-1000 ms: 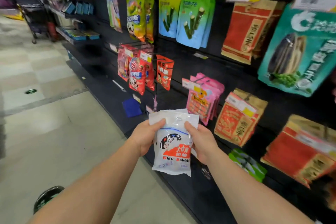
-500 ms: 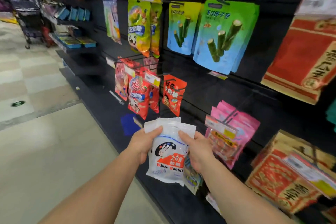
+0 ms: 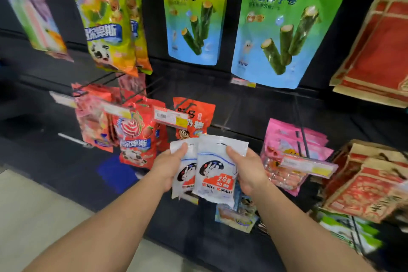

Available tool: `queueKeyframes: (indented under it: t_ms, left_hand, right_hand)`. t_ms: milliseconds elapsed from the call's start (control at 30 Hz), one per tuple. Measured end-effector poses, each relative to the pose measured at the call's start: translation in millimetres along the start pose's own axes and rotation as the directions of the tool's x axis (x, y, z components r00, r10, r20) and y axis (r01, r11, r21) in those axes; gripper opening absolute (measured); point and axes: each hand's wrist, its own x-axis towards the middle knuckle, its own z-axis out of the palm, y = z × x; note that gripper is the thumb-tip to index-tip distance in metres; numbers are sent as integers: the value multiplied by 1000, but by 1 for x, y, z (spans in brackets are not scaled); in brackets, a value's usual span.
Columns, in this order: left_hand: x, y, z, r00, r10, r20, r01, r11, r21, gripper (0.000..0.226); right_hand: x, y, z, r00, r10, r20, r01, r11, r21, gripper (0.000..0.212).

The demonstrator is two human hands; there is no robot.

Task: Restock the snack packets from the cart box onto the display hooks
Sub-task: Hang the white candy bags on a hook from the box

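the left hand pinches the rear of two white rabbit packets, thumb on its top corner; the right hand grips the front one, which overlaps it. both packets sit low before the black display wall. above hang two seaweed roll bags. bare hooks jut out just above the packets, between the orange packet and the pink packets.

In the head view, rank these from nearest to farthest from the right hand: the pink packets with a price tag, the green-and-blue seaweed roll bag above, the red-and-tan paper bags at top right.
From the right hand:
1. Pink packets with a price tag, just to its right, same row.
2. Green-and-blue seaweed roll bag, upper row, above the hand.
3. Red-and-tan paper bags, upper row, far right edge.
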Motion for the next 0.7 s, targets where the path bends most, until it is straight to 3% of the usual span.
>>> queueKeyframes:
  t_ms: [267,700]
  left_hand:
    - [25,2,-4,999,-10,36,8,999,33,32]
    - [22,-4,-17,999,-36,-27,35,999,-20,24]
  right_hand:
    - [10,-8,6,994,-77,-78,75,997,-31,9]
    - [23,-22,21,977,-154,-151,138,984,-114,12]
